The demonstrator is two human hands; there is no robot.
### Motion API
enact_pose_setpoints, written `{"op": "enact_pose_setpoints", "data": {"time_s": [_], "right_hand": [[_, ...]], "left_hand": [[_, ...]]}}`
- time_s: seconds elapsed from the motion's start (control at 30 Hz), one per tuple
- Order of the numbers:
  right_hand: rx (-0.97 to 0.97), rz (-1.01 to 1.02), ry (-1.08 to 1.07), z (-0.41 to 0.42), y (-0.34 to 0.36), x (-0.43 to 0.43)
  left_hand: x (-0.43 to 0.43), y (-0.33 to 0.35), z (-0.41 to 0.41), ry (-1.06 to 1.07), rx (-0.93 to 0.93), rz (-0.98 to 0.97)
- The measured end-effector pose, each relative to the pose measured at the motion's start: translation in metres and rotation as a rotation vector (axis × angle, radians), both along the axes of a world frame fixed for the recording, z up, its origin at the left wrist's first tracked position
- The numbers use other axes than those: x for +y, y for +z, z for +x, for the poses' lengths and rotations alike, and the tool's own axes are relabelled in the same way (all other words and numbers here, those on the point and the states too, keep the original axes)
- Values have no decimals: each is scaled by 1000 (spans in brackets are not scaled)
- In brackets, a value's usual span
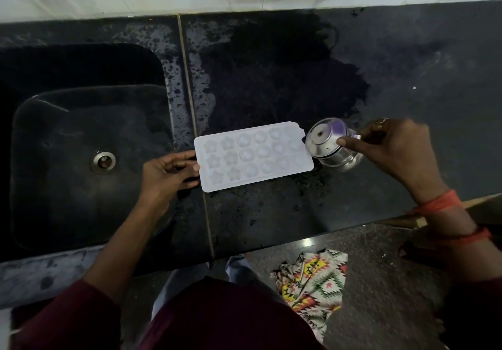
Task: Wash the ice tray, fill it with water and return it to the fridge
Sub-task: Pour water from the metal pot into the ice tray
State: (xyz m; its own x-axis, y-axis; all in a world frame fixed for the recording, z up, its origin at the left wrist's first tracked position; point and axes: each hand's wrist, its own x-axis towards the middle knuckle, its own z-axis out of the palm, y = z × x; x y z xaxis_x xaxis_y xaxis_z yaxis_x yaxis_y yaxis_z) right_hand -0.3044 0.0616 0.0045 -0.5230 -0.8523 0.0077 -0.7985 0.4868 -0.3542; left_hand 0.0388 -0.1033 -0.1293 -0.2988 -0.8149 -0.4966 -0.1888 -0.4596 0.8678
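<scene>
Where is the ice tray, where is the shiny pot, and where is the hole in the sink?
ice tray (252,155): head view, on the middle row of its moulds.
steel pot (323,137): head view, on its round shiny end.
sink drain (103,161): head view, on the middle of its metal ring.

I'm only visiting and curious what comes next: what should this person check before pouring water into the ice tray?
1. Ice tray flat on the counter, cavities up: ok.
2. Left hand holds the tray's left end: ok.
3. Right hand grips the steel cup: ok.
4. Cup tipped at the tray's right end: ok.
5. Water left in the cup: cannot tell.
6. Counter dry around the tray: not ok, wet patches show.
</scene>
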Motion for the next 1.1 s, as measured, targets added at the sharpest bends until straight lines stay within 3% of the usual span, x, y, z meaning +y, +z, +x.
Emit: {"op": "enact_pose_setpoints", "data": {"time_s": [1.1], "right_hand": [[21, 56, 15, 3, 1, -1]], "left_hand": [[-4, -7, 8, -51, -18, 6]]}}
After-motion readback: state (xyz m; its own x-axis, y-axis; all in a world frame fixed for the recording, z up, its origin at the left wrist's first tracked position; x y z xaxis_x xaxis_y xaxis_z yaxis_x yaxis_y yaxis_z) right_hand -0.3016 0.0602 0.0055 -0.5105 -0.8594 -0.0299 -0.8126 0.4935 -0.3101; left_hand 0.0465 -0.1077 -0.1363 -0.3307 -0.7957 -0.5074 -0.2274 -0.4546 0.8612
